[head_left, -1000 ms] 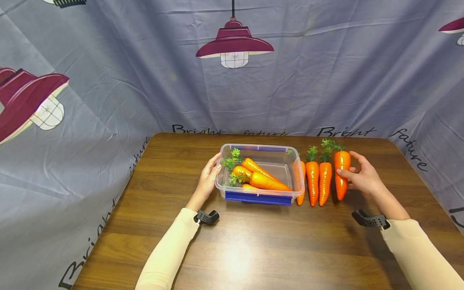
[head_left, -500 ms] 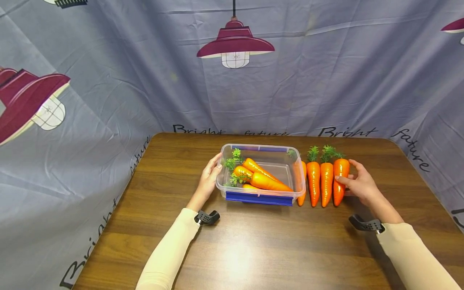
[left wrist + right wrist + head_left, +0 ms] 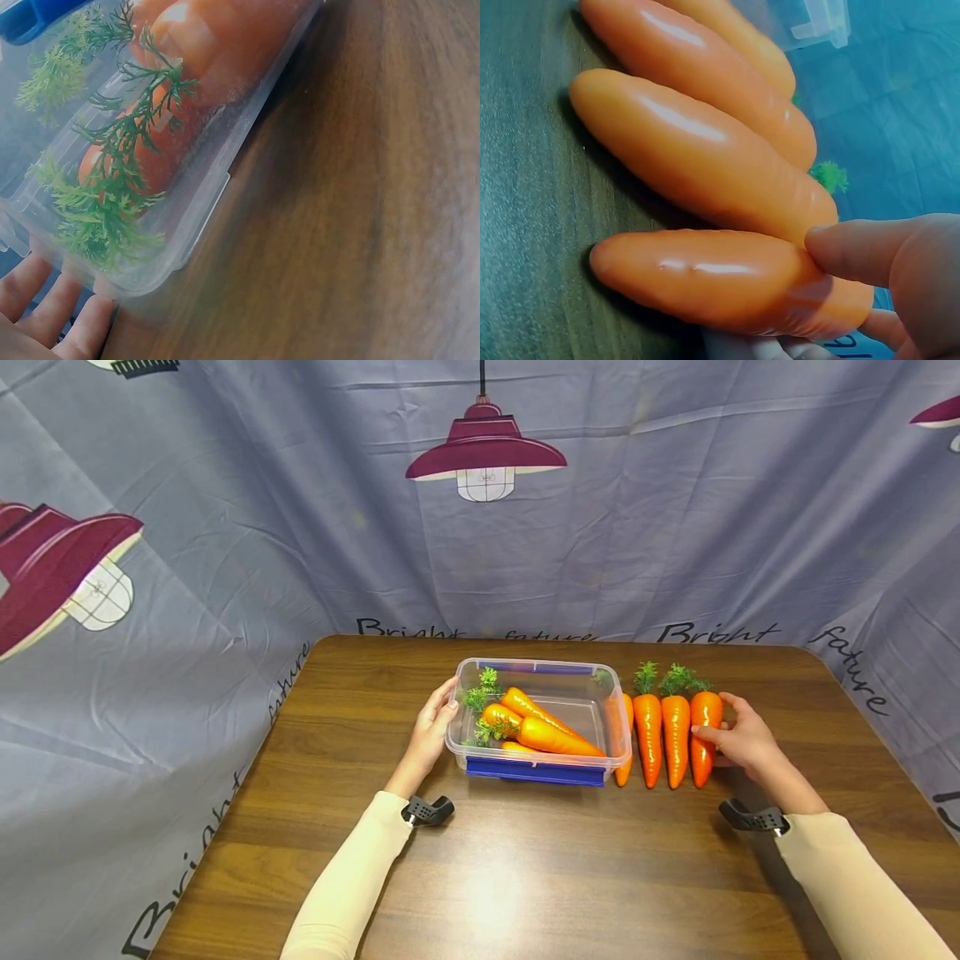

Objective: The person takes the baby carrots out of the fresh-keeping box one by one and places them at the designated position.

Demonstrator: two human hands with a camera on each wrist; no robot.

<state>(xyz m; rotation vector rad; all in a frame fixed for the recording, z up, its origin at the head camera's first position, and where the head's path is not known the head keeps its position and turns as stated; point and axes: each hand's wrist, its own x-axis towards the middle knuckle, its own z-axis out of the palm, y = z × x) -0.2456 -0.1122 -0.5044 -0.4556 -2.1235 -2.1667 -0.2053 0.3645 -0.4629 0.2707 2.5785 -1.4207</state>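
Note:
My left hand (image 3: pixel 432 727) rests against the left end of a clear plastic box (image 3: pixel 536 772) with blue side clips; in the left wrist view its fingers (image 3: pixel 52 307) touch the end wall. Several orange toy carrots (image 3: pixel 551 737) with green tops lie in the box. My right hand (image 3: pixel 746 739) holds the rightmost carrot (image 3: pixel 705 760) of a row by its thick end, thumb on the near face and fingers on the far side. That carrot lies on the table, close beside its neighbour (image 3: pixel 697 150).
The row's other carrots (image 3: pixel 648 739) lie side by side, tips toward me, right of the box. The leftmost one (image 3: pixel 622 772) is partly behind the box wall. The brown wooden table (image 3: pixel 570 877) ends at a grey printed curtain (image 3: pixel 637 543).
My right hand has brought the rightmost carrot down and left, setting it alongside the row. My left hand and the box have stayed put.

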